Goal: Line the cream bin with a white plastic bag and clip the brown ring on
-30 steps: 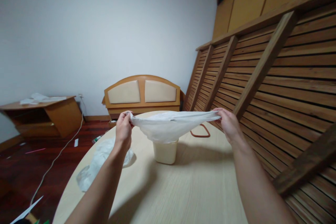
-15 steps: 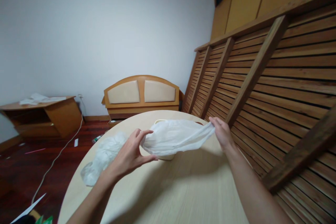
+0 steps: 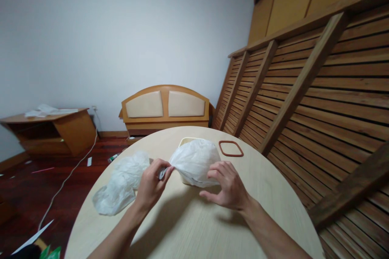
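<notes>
A white plastic bag (image 3: 194, 161) is bunched over a small cream bin (image 3: 184, 142) on the round wooden table (image 3: 212, 226). My left hand (image 3: 152, 186) pinches the bag's left edge between thumb and fingers. My right hand (image 3: 226, 186) rests against the bag's right side with curled fingers touching the plastic. Only the bin's back rim shows behind the bag.
A second crumpled white bag (image 3: 121, 182) lies on the table to the left. A red-brown ring frame (image 3: 231, 148) lies behind the bin. A slatted wooden bed base (image 3: 304, 101) leans along the right. A headboard (image 3: 165, 107) and a low cabinet (image 3: 48, 131) stand by the far wall.
The bag was stretched wide between both hands above the bin. Both hands have come down and together, and the bag now sits bunched over the bin.
</notes>
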A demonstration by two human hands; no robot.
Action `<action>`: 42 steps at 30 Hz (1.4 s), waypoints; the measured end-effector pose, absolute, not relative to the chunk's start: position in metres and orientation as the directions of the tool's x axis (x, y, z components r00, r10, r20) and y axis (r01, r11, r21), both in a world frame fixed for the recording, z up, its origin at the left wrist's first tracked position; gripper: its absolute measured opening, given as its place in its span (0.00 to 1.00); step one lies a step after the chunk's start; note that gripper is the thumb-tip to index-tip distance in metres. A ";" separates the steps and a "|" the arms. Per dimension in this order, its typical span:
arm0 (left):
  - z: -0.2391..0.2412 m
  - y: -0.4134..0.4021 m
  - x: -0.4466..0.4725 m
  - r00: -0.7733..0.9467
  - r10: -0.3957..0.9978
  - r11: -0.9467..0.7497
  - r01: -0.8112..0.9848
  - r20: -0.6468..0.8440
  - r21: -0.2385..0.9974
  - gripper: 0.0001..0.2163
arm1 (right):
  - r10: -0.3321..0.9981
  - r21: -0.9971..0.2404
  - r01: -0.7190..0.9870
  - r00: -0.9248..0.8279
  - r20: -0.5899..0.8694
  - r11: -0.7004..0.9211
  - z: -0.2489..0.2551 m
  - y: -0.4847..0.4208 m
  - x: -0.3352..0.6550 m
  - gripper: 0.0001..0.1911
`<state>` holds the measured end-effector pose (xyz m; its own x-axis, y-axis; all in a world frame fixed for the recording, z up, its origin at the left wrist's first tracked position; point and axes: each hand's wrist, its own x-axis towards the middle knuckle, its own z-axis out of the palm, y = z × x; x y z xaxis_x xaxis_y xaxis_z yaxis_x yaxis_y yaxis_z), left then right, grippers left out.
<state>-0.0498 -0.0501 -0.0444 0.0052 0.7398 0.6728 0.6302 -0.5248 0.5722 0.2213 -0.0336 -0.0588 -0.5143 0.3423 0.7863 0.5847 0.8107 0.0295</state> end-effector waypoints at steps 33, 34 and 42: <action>-0.086 -0.074 0.002 0.084 0.681 -0.700 0.366 0.728 0.613 0.11 | 0.663 -0.637 0.205 -0.357 0.658 0.743 -0.057 -0.069 0.192 0.07; -0.086 -0.072 0.000 0.103 0.654 -0.722 0.382 0.750 0.577 0.11 | 0.723 -0.714 0.169 -0.324 0.611 0.679 -0.058 -0.070 0.191 0.09; -0.090 -0.072 0.005 0.325 0.552 -0.817 0.394 0.768 0.421 0.13 | 0.941 -0.964 -0.032 -0.209 0.265 0.264 -0.063 -0.066 0.182 0.27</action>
